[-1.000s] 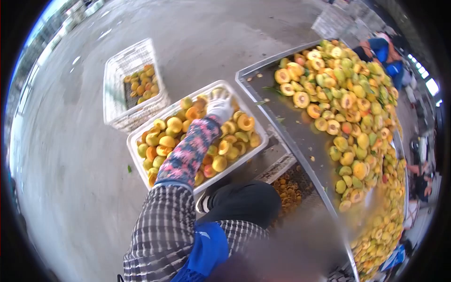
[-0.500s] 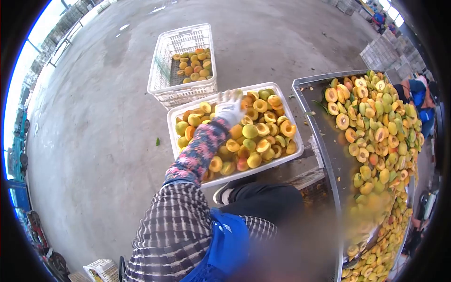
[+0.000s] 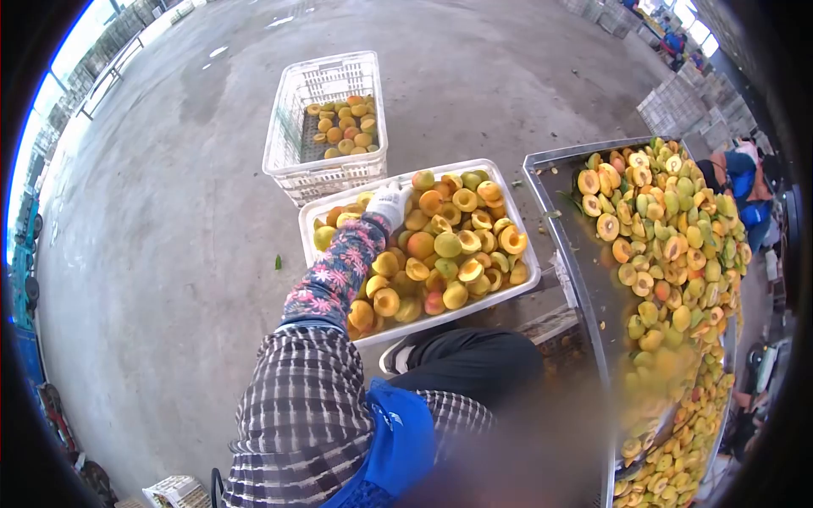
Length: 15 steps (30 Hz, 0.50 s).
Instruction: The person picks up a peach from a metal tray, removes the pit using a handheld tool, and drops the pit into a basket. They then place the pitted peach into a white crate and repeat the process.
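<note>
My left hand (image 3: pixel 389 205), in a white glove, is down at the far side of a white plastic crate (image 3: pixel 532 279) filled with halved apricots (image 3: pixel 470 269). Its fingers dip among the fruit near the far rim, and their tips are hidden, so I cannot tell whether they grip a piece. A whole-looking apricot (image 3: pixel 423 179) lies just right of the hand. Many halves show orange hollows where the stones were. My flowered sleeve (image 3: pixel 334 267) crosses the crate's left part. My right hand is out of sight; a brown blur covers the lower right.
Behind the crate stands a second white crate (image 3: pixel 326 176), partly filled with apricots. On the right, a metal-edged table (image 3: pixel 584 296) carries a large heap of halves. A person in blue (image 3: pixel 745 182) is at its far side. Stacked crates (image 3: pixel 677 106) stand farther back.
My left hand has moved left and slightly toward me along the crate's far side, uncovering fruit on its right. The whole view has shifted slightly.
</note>
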{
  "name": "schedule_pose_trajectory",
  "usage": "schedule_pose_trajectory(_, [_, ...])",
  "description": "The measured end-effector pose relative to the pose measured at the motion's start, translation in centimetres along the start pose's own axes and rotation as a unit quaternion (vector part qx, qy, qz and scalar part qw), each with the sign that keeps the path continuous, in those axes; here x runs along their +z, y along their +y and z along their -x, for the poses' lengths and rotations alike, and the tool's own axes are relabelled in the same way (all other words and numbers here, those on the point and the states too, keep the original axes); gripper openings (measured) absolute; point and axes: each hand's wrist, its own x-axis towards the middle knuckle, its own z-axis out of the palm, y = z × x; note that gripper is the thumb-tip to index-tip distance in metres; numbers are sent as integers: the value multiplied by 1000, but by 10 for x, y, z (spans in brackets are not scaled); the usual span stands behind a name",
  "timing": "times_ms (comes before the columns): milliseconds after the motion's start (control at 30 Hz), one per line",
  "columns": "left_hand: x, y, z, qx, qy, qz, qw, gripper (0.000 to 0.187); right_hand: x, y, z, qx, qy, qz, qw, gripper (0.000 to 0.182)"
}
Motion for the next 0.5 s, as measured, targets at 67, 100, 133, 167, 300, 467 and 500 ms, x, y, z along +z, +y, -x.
schedule_pose_trajectory(67, [-45,20,-12,-50,-140,-53,987,48,4,6,0,7,1,12,1000,62])
schedule_pose_trajectory(100, [-61,30,-15,-50,-78,-15,996,48,7,9,0,10,-2,18,1000,63])
schedule_pose_trajectory(133, [-71,38,-16,-50,-19,25,998,49,10,14,0,15,-4,27,1000,63])
schedule_pose_trajectory(167, [-72,44,-18,-52,41,66,996,49,14,20,1,18,-7,40,999,64])
schedule_pose_trajectory(300, [9,52,-27,-9,166,-28,986,58,18,25,3,16,-5,39,999,63])
schedule_pose_trajectory(467, [-14,75,-1,104,-31,3,994,56,5,4,7,-1,16,-12,1000,57])
schedule_pose_trajectory(500, [-6,72,-3,106,-17,-6,994,55,2,0,9,-7,23,-24,999,56])
